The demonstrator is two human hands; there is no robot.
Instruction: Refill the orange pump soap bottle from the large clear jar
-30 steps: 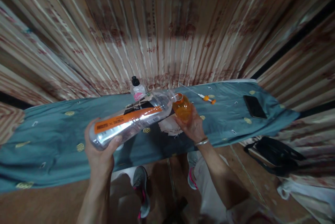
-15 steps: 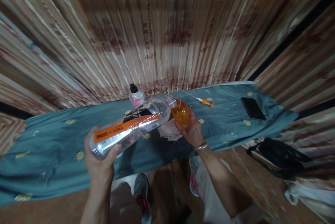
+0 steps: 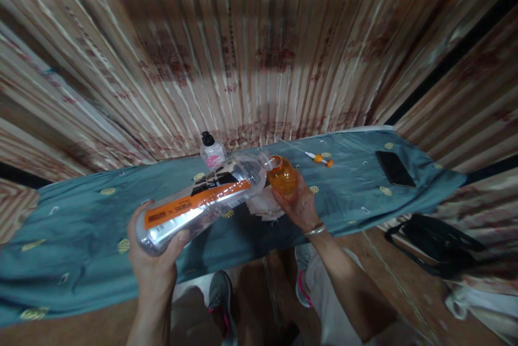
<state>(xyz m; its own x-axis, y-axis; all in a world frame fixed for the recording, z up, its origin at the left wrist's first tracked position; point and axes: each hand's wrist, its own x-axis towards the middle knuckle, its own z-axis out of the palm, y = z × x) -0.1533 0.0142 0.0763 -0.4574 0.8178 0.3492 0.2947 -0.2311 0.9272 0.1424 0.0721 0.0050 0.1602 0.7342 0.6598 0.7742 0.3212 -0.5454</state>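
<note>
Little moved; your left hand (image 3: 156, 259) sits slightly lower, fingers wrapped round clear bottle (image 3: 202, 203) base, neck pointing up-right into orange bottle (image 3: 283, 177), gripped by your right hand (image 3: 301, 205).

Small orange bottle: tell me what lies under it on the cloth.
Beneath the small orange bottle, held in the right hand, a crumpled white tissue lies on the teal cloth. The hand hides its right part.

The print on the orange label (image 3: 190, 206) of the large clear bottle (image 3: 202, 200) is blurring beyond reading. The right hand (image 3: 299, 204) is hiding the lower part of the small orange bottle (image 3: 282, 176), and the crumpled white tissue (image 3: 263, 207) is lying partly concealed behind both bottles.
</note>
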